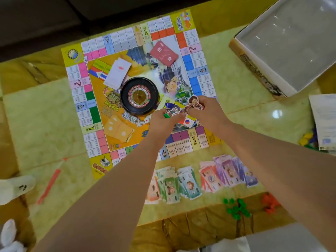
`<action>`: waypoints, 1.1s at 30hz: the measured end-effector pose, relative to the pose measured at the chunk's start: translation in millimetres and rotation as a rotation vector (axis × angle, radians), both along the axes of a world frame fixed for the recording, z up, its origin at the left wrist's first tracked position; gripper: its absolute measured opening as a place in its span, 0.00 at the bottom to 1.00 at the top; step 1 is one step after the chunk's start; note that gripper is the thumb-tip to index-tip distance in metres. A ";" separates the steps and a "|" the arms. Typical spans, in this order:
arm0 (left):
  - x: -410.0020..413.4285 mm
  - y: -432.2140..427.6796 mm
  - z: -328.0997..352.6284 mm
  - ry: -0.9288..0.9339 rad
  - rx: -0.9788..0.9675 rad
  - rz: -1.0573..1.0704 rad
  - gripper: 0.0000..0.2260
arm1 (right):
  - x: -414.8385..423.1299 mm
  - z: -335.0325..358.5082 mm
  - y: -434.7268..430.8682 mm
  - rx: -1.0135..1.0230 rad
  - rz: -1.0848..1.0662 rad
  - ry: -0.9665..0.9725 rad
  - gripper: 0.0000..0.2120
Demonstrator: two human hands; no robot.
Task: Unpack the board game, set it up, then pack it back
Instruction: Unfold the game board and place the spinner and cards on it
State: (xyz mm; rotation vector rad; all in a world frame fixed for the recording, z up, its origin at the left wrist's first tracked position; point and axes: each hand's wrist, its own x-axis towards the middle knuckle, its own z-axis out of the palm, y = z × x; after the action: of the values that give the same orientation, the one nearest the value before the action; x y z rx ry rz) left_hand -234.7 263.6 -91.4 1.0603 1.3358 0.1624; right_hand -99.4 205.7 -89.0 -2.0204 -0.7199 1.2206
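The game board [112, 84] lies unfolded on the floor. At its centre stands a black roulette wheel [139, 96]. Three card piles lie on it: red [164, 53], white [119, 72] and orange [119, 130]. Over the board's near right part, my left hand [161, 120] pinches a cartoon figure token [172, 110] with a green base. My right hand [205, 108] holds other cartoon figure tokens [193, 101]. Flag cards [188, 121] lie under the hands.
Paper money [200, 177] is fanned out in front of the board. Green [236, 208] and red [270, 203] plastic houses lie nearer. The open box [283, 50] sits at the right, a sheet [325, 120] beside it. A red strip [49, 186] lies at the left.
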 end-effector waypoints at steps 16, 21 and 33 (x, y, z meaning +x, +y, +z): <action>92.1 126.2 -13.1 0.075 0.082 0.210 0.16 | 94.3 -26.6 137.6 -0.020 -0.191 0.145 0.12; 108.9 168.4 -26.0 0.085 0.095 0.259 0.11 | 113.4 -45.5 169.8 0.051 -0.122 -0.135 0.11; 128.5 224.8 -47.3 0.060 0.128 0.338 0.11 | 120.3 -80.6 243.3 0.178 -0.197 -0.372 0.07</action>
State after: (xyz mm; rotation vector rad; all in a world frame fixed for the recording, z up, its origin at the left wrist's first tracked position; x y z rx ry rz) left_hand -106.2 488.4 -138.8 0.9437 1.5700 0.4756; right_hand 20.9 449.0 -169.5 -2.1308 -0.7511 0.6511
